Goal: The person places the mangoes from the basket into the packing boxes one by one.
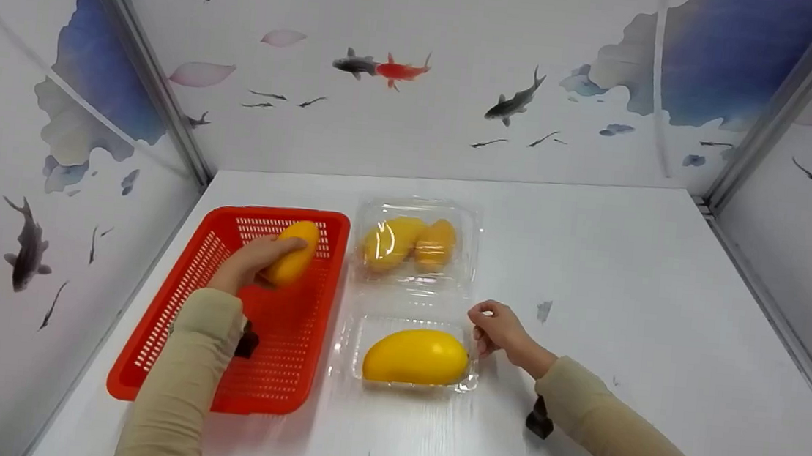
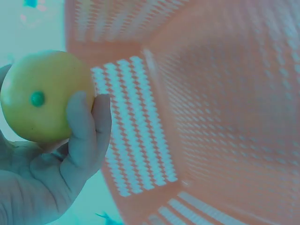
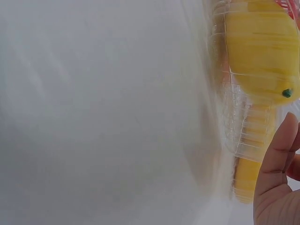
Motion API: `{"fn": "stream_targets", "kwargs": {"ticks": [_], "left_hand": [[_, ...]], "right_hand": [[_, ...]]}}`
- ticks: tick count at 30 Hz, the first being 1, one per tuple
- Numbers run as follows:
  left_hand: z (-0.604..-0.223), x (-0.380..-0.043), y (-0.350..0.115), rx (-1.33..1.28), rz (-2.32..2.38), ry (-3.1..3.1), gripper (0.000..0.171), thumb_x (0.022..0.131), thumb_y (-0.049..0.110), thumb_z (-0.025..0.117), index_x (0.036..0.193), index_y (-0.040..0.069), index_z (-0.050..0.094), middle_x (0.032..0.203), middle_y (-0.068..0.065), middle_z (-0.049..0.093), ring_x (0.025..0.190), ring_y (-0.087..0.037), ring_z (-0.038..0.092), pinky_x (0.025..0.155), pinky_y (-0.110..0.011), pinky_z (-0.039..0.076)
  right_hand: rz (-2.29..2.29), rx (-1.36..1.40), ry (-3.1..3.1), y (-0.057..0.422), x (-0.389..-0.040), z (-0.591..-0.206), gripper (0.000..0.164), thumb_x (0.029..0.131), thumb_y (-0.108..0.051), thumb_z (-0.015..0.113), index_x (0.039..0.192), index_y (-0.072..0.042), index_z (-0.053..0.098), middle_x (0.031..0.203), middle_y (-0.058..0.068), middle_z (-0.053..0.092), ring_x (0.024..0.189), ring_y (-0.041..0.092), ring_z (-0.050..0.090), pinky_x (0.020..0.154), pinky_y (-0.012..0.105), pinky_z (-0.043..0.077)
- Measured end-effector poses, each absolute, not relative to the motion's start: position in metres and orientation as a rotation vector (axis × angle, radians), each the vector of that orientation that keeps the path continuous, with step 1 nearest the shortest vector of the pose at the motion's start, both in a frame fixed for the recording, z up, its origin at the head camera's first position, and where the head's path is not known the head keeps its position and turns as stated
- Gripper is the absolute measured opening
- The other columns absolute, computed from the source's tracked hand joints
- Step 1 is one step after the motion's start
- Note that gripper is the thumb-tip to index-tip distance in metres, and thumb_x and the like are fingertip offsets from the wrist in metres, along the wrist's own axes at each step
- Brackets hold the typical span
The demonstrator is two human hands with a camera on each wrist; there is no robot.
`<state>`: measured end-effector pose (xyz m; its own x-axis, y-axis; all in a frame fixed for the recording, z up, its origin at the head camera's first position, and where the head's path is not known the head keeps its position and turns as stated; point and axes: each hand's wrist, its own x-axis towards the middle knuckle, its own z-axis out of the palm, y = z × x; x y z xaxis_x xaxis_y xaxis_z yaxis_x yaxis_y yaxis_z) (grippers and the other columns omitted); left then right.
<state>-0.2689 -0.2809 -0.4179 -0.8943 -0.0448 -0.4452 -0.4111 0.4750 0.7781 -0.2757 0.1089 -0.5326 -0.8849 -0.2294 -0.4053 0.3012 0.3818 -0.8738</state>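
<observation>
My left hand [image 1: 256,259] grips a yellow mango [image 1: 294,253] above the red basket [image 1: 329,309]. In the left wrist view the mango's round end shows a green stem spot, with fingers wrapped round its side. A larger yellow mango [image 1: 415,357] lies in the front clear plastic container [image 1: 360,334]. At this container's right edge is my right hand [image 1: 503,332], its fingers loosely bent and nothing seen in them. In the right wrist view its fingers [image 3: 276,154] show beside the plastic wall and the mango with a green stem spot.
Behind the front container, a clear plastic box [image 1: 463,262] holds two yellow mangoes [image 1: 393,245]. White panels [image 1: 443,143] with painted fish and petals enclose the white table [image 1: 627,299] at the back and sides. A dark wrist device [image 1: 540,420] hangs below the right sleeve.
</observation>
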Motion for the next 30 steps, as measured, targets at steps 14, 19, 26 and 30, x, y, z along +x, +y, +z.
{"fn": "stream_targets", "kwargs": {"ticks": [14, 19, 26, 30], "left_hand": [[-0.398, -0.266, -0.204, -0.028, 1.240, 2.286, 0.049, 0.081, 0.049, 0.058, 0.109, 0.009, 0.053, 0.094, -0.005, 0.056, 0.082, -0.019, 0.053, 0.072, -0.028, 0.045], [-0.402, -0.267, -0.186, -0.012, 1.210, 2.244, 0.053, 0.079, 0.050, 0.060, 0.112, 0.010, 0.050, 0.096, -0.006, 0.055, 0.085, -0.019, 0.053, 0.072, -0.027, 0.046], [-0.409, -0.269, -0.167, 0.091, 1.060, 2.301, 0.053, 0.078, 0.050, 0.061, 0.113, 0.013, 0.048, 0.097, -0.005, 0.054, 0.086, -0.019, 0.052, 0.068, -0.027, 0.046], [-0.415, -0.268, -0.158, 0.076, 1.035, 2.314, 0.050, 0.074, 0.047, 0.067, 0.108, 0.014, 0.053, 0.096, -0.006, 0.055, 0.085, -0.021, 0.054, 0.067, -0.027, 0.047]], "right_hand": [[-1.524, 0.038, 2.184, 0.109, -0.275, -0.532, 0.024, 0.094, -0.022, 0.049, 0.108, -0.002, 0.047, 0.062, 0.003, 0.049, 0.043, 0.012, 0.045, 0.047, 0.022, 0.049], [-1.539, 0.013, 2.175, 0.109, -0.275, -0.532, 0.024, 0.094, -0.022, 0.048, 0.107, -0.001, 0.046, 0.060, 0.003, 0.048, 0.042, 0.011, 0.045, 0.047, 0.022, 0.049], [-1.550, 0.027, 2.172, 0.109, -0.275, -0.532, 0.023, 0.094, -0.021, 0.049, 0.106, -0.002, 0.046, 0.059, 0.002, 0.048, 0.041, 0.011, 0.044, 0.046, 0.022, 0.048], [-1.533, 0.041, 2.176, 0.109, -0.275, -0.532, 0.024, 0.094, -0.023, 0.049, 0.107, -0.002, 0.046, 0.061, 0.003, 0.048, 0.042, 0.012, 0.045, 0.048, 0.021, 0.048]]}}
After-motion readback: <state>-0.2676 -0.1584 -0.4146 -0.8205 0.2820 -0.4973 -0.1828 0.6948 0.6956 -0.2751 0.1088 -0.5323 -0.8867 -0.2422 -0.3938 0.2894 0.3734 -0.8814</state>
